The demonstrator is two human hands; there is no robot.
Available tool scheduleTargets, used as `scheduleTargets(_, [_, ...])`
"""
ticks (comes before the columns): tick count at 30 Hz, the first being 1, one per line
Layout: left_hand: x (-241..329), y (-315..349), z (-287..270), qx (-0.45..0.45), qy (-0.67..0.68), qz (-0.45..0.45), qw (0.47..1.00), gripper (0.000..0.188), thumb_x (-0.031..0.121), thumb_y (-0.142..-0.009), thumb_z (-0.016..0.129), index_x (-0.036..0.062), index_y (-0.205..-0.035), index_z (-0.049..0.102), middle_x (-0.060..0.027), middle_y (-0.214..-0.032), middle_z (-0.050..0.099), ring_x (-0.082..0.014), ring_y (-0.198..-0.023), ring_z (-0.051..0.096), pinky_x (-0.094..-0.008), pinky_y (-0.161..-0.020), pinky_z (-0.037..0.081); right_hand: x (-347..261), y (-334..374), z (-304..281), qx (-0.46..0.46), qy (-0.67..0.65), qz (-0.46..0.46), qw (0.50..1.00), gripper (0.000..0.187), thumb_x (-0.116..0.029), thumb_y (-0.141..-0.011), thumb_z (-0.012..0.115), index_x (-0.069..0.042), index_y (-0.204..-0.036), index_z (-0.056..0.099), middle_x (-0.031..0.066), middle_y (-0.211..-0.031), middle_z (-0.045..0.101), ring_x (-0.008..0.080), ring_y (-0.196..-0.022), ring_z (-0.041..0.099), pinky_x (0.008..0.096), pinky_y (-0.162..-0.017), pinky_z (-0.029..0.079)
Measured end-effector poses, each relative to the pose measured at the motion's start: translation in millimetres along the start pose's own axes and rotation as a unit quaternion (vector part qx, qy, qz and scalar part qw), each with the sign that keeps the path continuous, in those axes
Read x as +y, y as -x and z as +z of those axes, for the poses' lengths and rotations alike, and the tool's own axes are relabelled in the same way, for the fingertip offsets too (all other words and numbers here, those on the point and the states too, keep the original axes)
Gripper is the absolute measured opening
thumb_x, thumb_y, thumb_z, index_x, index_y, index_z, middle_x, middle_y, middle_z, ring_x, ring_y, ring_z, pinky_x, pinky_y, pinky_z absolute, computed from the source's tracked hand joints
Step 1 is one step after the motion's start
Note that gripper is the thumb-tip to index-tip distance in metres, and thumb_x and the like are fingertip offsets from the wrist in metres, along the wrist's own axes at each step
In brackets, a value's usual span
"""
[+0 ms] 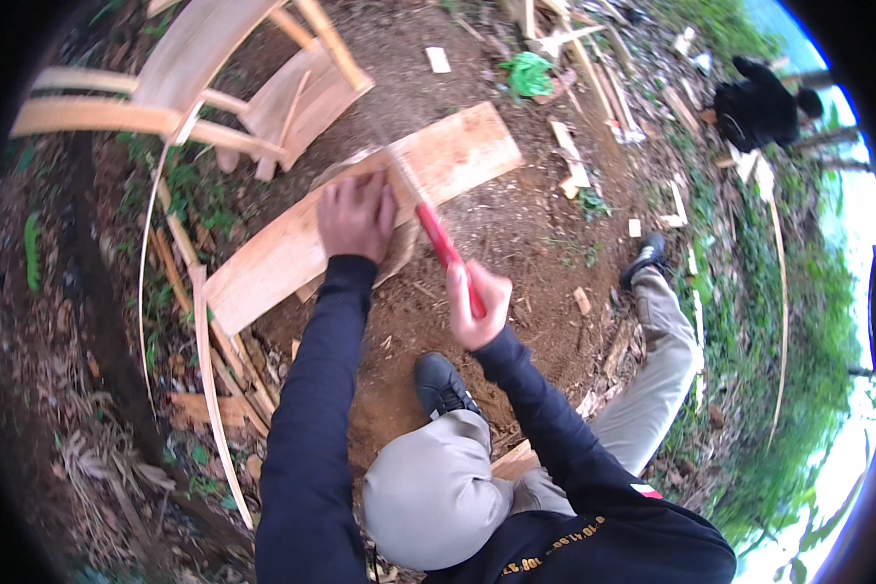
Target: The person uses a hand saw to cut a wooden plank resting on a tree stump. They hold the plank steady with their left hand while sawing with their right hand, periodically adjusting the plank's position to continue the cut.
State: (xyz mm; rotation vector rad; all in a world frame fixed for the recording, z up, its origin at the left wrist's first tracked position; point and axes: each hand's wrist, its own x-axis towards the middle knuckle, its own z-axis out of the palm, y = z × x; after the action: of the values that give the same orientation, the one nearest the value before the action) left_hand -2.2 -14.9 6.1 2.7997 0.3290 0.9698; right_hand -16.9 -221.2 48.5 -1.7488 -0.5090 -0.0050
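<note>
Bare brown earth (516,224) fills the yard, littered with offcuts and shavings, and green growth runs down the right side. Far right, another person in dark clothes (757,107) crouches among the scraps, well apart from the work. Far left stands a pale wooden chair frame (195,88), unfinished, its curved slats catching the light.

Now to the centre: a long wooden plank (292,248) lies on the ground, its long axis running from near left up to far right. It seems to rest on a low block, though that is mostly hidden beneath the hand. The person's black shoe (441,384) is planted on the dirt just near of it, grey trouser knee bent below.

Left hand (356,216), palm down, fingers spread and pressed flat on the plank's middle, pinning it, not wrapped around anything. Right hand (477,304) is clenched tight round the red handle of a hand saw (438,238). The blade reaches away from that fist, up and leftward, crossing the plank almost square to its length, just right of the pinning hand. So the plank lies far and left of the saw grip, and the left hand is the nearer one to the cut line, nearly touching the blade.
</note>
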Motion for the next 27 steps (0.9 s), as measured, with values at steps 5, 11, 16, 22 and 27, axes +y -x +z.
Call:
scheduleTargets(5, [-4,-2,1,0.013,-0.039,0.017,0.999,0.028,0.021,-0.089,0.07,0.0137,-0.116,0.075,-0.004,-0.097,0.065,-0.0252,-0.089,0.058,-0.0369,-0.08,0.049,-2,64,-44,-0.014,-0.007,0.007,1.0,0.02,-0.007,-0.092,0.06,-0.001,-0.073,0.062,0.0072,-0.05,0.049,0.0228,-0.039,0.054,0.0349,-0.042,0.038])
scheduleTargets(11, [6,-1,0,-0.001,-0.032,0.015,0.999,0.029,0.02,-0.089,0.069,0.0139,-0.117,0.075,-0.0047,-0.099,0.065,-0.0254,-0.091,0.058,-0.0373,-0.08,0.049,5,-3,-4,-0.015,-0.035,0.018,0.999,0.013,-0.004,-0.093,0.061,-0.001,-0.081,0.064,0.0093,-0.053,0.049,0.0223,-0.041,0.053,0.0333,-0.043,0.036])
scheduleTargets(16, [-2,-3,-6,0.005,-0.01,0.006,1.0,0.024,0.021,-0.089,0.07,0.0094,-0.11,0.076,-0.007,-0.1,0.066,-0.0279,-0.092,0.059,-0.0411,-0.083,0.048,2,73,-52,-0.027,0.003,0.018,0.999,0.015,-0.005,-0.092,0.059,0.004,-0.09,0.071,0.0076,-0.052,0.054,0.0205,-0.04,0.057,0.033,-0.043,0.042])
scheduleTargets(22, [2,-1,3,0.009,-0.014,0.009,1.0,0.025,0.021,-0.088,0.071,0.0129,-0.111,0.077,-0.0048,-0.098,0.066,-0.0265,-0.09,0.058,-0.0374,-0.08,0.048,17,6,-5,-0.011,0.006,0.029,0.999,0.025,-0.006,-0.097,0.057,-0.002,-0.072,0.053,0.0077,-0.052,0.046,0.0208,-0.04,0.051,0.0333,-0.043,0.036])
scheduleTargets(27, [-4,1,-2,0.005,-0.019,-0.009,1.0,0.025,0.021,-0.087,0.071,0.0143,-0.111,0.077,-0.0041,-0.097,0.065,-0.0259,-0.089,0.058,-0.038,-0.078,0.049,6,66,-39,-0.002,0.028,0.033,0.999,0.027,-0.005,-0.094,0.057,-0.002,-0.067,0.057,0.0051,-0.05,0.049,0.0155,-0.04,0.052,0.0315,-0.043,0.037])
